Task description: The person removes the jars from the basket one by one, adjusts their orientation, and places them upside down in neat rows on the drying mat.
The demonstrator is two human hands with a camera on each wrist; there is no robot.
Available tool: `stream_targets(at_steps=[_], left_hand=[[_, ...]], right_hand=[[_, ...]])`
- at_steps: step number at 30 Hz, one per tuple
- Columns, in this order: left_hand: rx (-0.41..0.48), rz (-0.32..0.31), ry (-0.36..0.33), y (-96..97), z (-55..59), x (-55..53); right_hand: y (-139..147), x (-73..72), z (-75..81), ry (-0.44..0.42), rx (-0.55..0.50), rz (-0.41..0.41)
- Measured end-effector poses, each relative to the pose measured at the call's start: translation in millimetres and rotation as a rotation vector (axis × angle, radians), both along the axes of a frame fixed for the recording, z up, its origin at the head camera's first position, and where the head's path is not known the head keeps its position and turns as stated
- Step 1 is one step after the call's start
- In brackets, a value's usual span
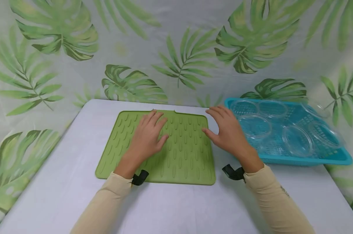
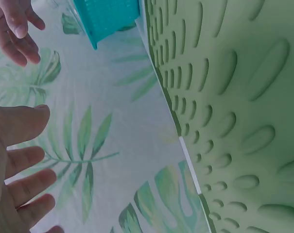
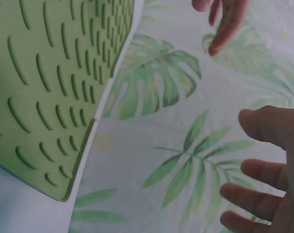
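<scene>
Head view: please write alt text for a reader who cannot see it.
Two empty hands over a white table: left hand above a ridged green mat, right hand by its right edge. At right, a blue basket holds clear round containers; behind, a leaf-print backdrop.

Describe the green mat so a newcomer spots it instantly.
On the white table, find the blue basket at right. Left of it, beneath the left hand, lies the green mat: flat and covered in short ridges, unlike the walled, perforated basket.
</scene>
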State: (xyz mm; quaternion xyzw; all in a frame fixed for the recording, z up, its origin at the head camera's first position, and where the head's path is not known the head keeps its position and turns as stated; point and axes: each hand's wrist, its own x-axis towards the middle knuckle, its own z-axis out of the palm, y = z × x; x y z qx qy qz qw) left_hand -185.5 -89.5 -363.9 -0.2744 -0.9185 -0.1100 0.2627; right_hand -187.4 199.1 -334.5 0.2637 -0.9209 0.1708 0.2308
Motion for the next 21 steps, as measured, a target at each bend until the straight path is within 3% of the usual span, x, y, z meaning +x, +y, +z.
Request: stream_targets(at_steps=[5,13,21], left_hand=[[0.058,-0.091,-0.006,-8.7,-0.3,9.5],[0.067,-0.113,-0.069,-24.6,1.6,17.9],[0.092,-0.182,-0.053,-35.9,2.5,26.0]], right_hand=[[2.4,10.4,6.2,0.002,-0.073,0.077],[22.0,27.2,13.8,0.009,-0.024,0.081],[46.5,37.3,24.1,0.041,-0.006,0.081]])
